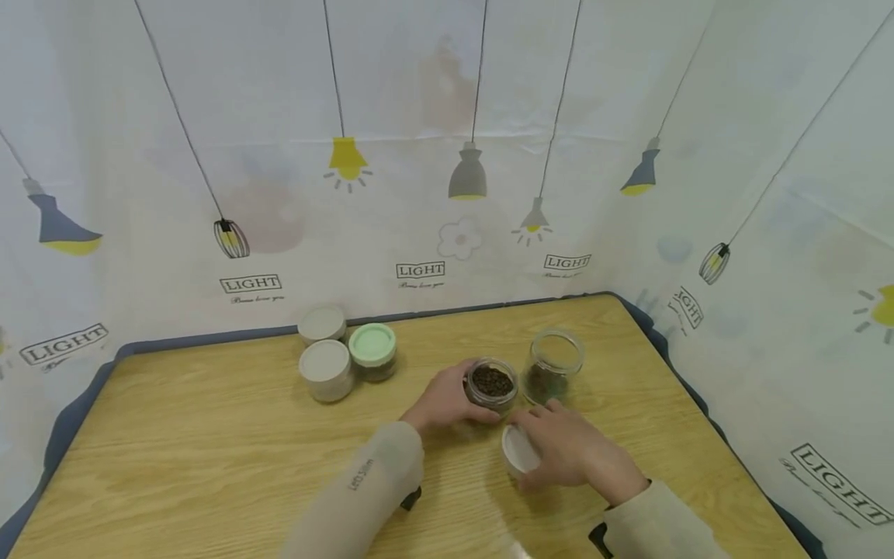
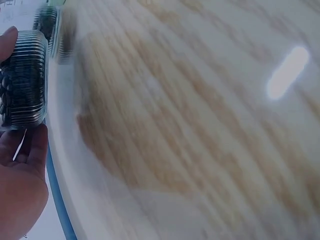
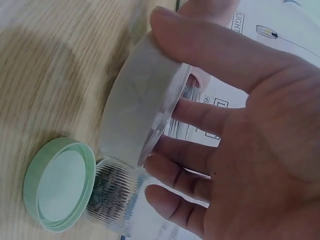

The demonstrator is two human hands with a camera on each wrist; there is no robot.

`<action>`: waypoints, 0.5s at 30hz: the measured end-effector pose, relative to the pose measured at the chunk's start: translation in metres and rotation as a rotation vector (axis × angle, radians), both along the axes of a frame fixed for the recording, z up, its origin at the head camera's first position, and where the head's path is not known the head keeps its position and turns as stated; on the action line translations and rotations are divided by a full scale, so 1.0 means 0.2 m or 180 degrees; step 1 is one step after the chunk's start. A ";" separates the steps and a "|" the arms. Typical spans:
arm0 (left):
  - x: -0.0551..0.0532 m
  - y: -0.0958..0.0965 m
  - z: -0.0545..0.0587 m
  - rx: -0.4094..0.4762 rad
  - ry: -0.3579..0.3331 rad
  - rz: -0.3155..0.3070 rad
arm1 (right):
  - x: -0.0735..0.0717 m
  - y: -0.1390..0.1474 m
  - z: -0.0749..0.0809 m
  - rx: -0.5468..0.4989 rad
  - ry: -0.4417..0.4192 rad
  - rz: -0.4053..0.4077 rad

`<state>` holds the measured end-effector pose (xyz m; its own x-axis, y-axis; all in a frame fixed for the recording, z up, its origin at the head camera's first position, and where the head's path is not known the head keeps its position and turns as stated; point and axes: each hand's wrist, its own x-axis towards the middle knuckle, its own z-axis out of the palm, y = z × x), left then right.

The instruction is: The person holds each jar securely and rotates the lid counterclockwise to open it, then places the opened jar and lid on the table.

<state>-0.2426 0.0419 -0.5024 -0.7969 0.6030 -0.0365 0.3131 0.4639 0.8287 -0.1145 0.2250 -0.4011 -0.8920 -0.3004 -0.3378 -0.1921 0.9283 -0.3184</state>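
My left hand (image 1: 447,400) grips the side of an open glass jar (image 1: 491,400) filled with dark brown beans (image 1: 492,380). In the left wrist view, thumb and fingers close around the ribbed jar (image 2: 25,82). Close beside it on the right, my right hand (image 1: 569,446) pinches a white round lid (image 1: 520,452) by its edge, tilted near the tabletop. The right wrist view shows this lid (image 3: 137,100) between the thumb and fingers. A second open glass jar (image 1: 555,365) with dark contents stands just behind the right hand.
Two white-lidded jars (image 1: 327,369) and a green-lidded jar (image 1: 373,351) cluster at the back of the wooden table (image 1: 209,435). A loose green lid (image 3: 60,185) lies beside a bean-filled jar (image 3: 112,195). A printed curtain (image 1: 391,217) borders the table.
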 end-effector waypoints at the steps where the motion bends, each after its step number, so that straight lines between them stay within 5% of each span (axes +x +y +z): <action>1: 0.00 0.00 0.00 -0.0003 0.0007 -0.0002 | 0.00 0.00 0.00 0.0004 0.0022 0.0006; 15: 0.01 0.02 0.00 0.0024 -0.0039 0.0005 | 0.00 0.03 -0.06 -0.0162 0.0212 0.0014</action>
